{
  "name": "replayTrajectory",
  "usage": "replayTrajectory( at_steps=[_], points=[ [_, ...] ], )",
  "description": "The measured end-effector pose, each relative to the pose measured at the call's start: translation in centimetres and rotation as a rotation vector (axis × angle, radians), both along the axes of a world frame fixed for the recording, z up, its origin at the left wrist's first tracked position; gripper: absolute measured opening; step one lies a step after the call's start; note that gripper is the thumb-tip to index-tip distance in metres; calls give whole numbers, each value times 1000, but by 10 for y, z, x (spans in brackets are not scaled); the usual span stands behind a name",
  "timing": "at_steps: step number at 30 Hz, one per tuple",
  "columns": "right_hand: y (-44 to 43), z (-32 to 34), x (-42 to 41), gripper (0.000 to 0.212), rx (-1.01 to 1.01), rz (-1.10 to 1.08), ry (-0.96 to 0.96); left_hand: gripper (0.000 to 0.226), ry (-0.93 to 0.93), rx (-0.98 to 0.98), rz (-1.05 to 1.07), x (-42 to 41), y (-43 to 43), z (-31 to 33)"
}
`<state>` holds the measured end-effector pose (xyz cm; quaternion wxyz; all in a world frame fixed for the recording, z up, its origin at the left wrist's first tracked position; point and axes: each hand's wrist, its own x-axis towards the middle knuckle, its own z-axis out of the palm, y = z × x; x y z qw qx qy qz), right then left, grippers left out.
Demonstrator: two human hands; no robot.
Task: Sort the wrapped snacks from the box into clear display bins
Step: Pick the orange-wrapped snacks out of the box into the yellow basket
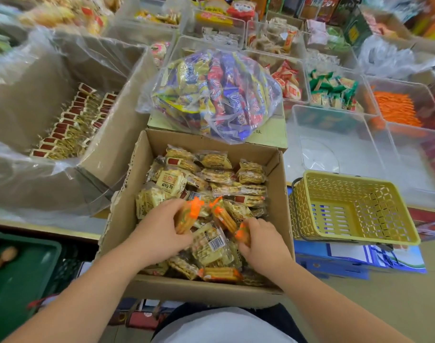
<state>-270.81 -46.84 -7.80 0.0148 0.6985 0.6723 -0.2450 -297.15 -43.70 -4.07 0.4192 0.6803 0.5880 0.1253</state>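
An open cardboard box [277, 209] in front of me is full of wrapped snacks [219, 174] in clear and yellow packets. Both my hands are inside it. My left hand [159, 229] grips an orange-ended snack pack [186, 216] with stick biscuits. My right hand [261, 241] grips another orange-ended pack [242, 233]. A third orange pack [222, 215] stands between the two hands, and one more [221, 274] lies at the box's near edge. Clear display bins [335, 144] stand to the right and behind; the nearest one holds only a clear scoop.
A yellow plastic basket [355, 209] sits right of the box. A clear bag of colourful snacks [216, 95] rests on a carton behind it. A large lined carton [63, 120] with red-labelled packs stands left. A green crate [21, 268] is at lower left.
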Motion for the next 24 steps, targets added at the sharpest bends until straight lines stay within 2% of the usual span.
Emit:
replayTrajectory(
  at_steps=[2, 4, 7, 9, 11, 13, 15, 18, 20, 24],
  points=[
    [6, 9, -3, 56, 35, -62, 183, 38, -108, -68, 119, -15, -14, 4],
    [18, 14, -10, 56, -27, -59, 324, 51, -177, -119, 205, -28, -28, 0],
    [38, 6, -25, 39, -83, 15, 336, 56, -206, -151, 285, -34, -46, -10],
    [49, -2, -34, 38, -57, 10, 273, 59, -211, -177, 288, -32, -54, -13],
    [59, -11, -38, 44, -33, -7, 217, 53, -187, -227, 228, -27, -58, -15],
    [66, -16, -39, 48, -52, -72, 254, 40, -91, -277, 127, -21, -56, -15],
    [70, -20, -37, 62, -98, -130, 326, 54, -12, -311, 11, -11, -50, -13],
    [69, -28, -37, 80, -152, -114, 315, 66, 41, -341, -152, 12, -37, -13],
    [71, -33, -36, 75, -184, -135, 288, 69, 69, -382, -253, 30, -30, -17],
    [69, -38, -36, 59, -238, -249, 420, 64, 137, -480, -381, 56, -21, -29]
  ],
)
